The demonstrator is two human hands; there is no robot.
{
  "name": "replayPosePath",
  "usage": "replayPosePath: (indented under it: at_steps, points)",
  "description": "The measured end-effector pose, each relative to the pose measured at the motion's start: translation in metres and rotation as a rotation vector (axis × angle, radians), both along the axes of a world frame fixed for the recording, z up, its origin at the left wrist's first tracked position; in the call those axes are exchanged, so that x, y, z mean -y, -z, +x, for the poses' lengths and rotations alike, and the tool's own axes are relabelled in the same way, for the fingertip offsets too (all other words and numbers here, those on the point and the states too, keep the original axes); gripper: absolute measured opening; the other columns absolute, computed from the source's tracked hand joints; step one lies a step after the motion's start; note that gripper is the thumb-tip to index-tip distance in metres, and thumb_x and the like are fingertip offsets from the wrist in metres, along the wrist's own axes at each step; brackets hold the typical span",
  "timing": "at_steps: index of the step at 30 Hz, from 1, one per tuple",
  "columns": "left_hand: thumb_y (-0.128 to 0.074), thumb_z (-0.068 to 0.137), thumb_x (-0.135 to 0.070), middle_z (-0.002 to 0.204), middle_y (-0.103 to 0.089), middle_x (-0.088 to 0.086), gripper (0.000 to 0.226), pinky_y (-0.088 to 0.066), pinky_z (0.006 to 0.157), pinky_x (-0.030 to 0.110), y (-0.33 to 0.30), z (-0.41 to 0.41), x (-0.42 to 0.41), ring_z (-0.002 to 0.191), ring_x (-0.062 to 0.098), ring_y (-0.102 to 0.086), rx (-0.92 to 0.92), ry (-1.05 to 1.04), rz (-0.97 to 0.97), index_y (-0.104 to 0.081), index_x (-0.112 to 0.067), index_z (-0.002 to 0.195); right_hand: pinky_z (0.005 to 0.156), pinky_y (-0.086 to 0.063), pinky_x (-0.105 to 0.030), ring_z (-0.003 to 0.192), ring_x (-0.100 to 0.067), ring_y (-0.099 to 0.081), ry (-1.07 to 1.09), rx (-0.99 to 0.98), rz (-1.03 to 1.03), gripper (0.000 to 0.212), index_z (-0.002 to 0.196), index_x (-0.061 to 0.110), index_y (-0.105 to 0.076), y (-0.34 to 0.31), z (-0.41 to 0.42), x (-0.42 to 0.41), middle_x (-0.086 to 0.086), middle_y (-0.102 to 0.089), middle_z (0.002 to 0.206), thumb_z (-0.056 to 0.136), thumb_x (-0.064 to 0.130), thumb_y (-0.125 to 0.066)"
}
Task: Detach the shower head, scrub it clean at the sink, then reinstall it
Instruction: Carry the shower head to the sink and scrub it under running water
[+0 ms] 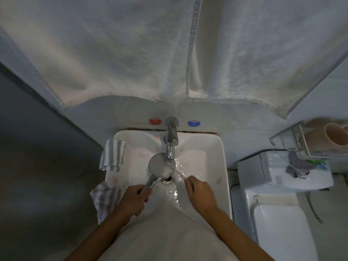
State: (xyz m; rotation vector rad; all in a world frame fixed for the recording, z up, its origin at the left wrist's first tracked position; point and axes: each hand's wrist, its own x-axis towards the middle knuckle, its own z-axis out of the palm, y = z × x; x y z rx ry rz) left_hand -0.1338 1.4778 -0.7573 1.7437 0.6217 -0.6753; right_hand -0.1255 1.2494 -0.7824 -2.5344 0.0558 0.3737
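Observation:
My left hand [136, 198] grips the chrome handle of the shower head [161, 166], whose round face is turned up under the running tap [171, 140] above the white sink [222, 161]. Water splashes on the face and runs toward the drain [166, 180]. My right hand [199, 193] pinches a thin, pale brush-like stick [179, 174] whose tip lies at the right edge of the shower head's face; what kind of tool it is cannot be told.
Striped cloths hang over the sink's left rim, one at the back [113, 157] and one nearer me [105, 198]. White towels [169, 53] hang above. Red [155, 121] and blue [194, 123] caps flank the tap. A toilet [278, 213] and a wire rack holding cups [320, 140] stand at right.

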Motion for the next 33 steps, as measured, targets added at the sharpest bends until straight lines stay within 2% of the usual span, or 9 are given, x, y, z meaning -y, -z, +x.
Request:
replayPosePath:
  at_steps: [2,5,11,14,18,21,27,31,33]
  points:
    - [-0.060,0.092,-0.017,0.050,-0.050,-0.001,0.030,-0.028,0.035,0.019,-0.0003,0.0009,-0.0007,0.036,0.013,-0.037,0.000,-0.009,0.001,-0.057,-0.009,0.063,0.053,-0.033,-0.033,0.060,-0.029,-0.056,-0.043,-0.007,0.007,0.033,0.084,0.015,-0.057,0.0002,-0.0030,-0.0018,-0.002,-0.056,0.061,0.102,0.038,-0.040]
    - [-0.060,0.092,-0.017,0.050,-0.049,-0.001,0.031,-0.028,0.035,0.020,-0.0006,0.0024,0.0001,0.036,0.013,-0.037,0.009,-0.013,-0.001,-0.056,-0.009,0.062,0.053,-0.031,-0.032,0.057,-0.028,-0.050,0.033,0.039,-0.026,0.032,0.084,0.013,-0.055,0.0001,0.0013,0.0006,-0.006,-0.060,0.064,0.103,0.035,-0.040]
    - [-0.060,0.092,-0.019,0.057,-0.050,0.004,0.030,-0.028,0.035,0.020,0.0013,0.0036,-0.0008,0.036,0.012,-0.037,0.010,-0.035,-0.006,-0.057,-0.009,0.064,0.054,-0.040,-0.037,0.060,-0.029,-0.055,-0.052,-0.010,0.023,0.033,0.084,0.017,-0.054,0.0002,-0.0035,-0.0011,-0.002,-0.055,0.061,0.102,0.039,-0.038]
    - [-0.060,0.092,-0.018,0.052,-0.049,0.001,0.031,-0.027,0.035,0.019,0.0026,0.0050,0.0001,0.036,0.012,-0.036,0.006,-0.048,-0.018,-0.057,-0.008,0.063,0.051,-0.034,-0.034,0.056,-0.026,-0.050,0.023,0.029,-0.007,0.032,0.085,0.015,-0.055,0.0015,-0.0004,0.0039,-0.001,-0.053,0.060,0.103,0.037,-0.039]
    - [-0.060,0.092,-0.018,0.047,-0.046,-0.002,0.033,-0.027,0.036,0.020,0.0043,0.0058,0.0000,0.036,0.012,-0.036,0.006,-0.058,-0.007,-0.055,-0.009,0.061,0.056,-0.038,-0.036,0.064,-0.030,-0.057,-0.097,-0.013,0.017,0.034,0.088,0.015,-0.056,-0.0007,-0.0049,0.0002,-0.006,-0.060,0.066,0.102,0.039,-0.038]
    - [-0.060,0.092,-0.017,0.047,-0.047,-0.002,0.032,-0.027,0.036,0.020,0.0049,0.0061,-0.0003,0.036,0.012,-0.036,-0.002,-0.065,-0.010,-0.055,-0.009,0.061,0.052,-0.037,-0.035,0.058,-0.029,-0.054,-0.022,0.039,0.005,0.037,0.087,0.015,-0.055,0.0021,-0.0034,0.0027,-0.002,-0.055,0.061,0.101,0.042,-0.034]
    - [-0.060,0.091,-0.016,0.057,-0.051,0.004,0.026,-0.027,0.037,0.019,0.0055,0.0080,0.0001,0.037,0.013,-0.037,-0.015,-0.100,-0.028,-0.059,-0.007,0.067,0.054,-0.030,-0.034,0.065,-0.032,-0.058,-0.104,0.002,0.035,0.033,0.087,0.014,-0.057,0.0011,-0.0064,0.0002,-0.009,-0.063,0.067,0.102,0.038,-0.041]
    - [-0.060,0.091,-0.017,0.061,-0.052,0.006,0.022,-0.027,0.038,0.019,0.0051,0.0079,0.0016,0.038,0.013,-0.038,-0.018,-0.107,-0.034,-0.060,-0.005,0.072,0.053,-0.031,-0.034,0.058,-0.028,-0.052,0.024,0.025,0.010,0.033,0.085,0.012,-0.056,0.0018,-0.0024,0.0047,-0.002,-0.054,0.060,0.103,0.036,-0.041]
    - [-0.060,0.091,-0.017,0.060,-0.052,0.005,0.023,-0.027,0.038,0.019,0.0054,0.0083,0.0026,0.038,0.012,-0.038,-0.021,-0.113,-0.035,-0.060,-0.006,0.071,0.053,-0.030,-0.034,0.061,-0.030,-0.054,-0.040,0.001,0.032,0.032,0.086,0.014,-0.056,0.0014,-0.0047,0.0039,-0.004,-0.056,0.062,0.102,0.037,-0.042]
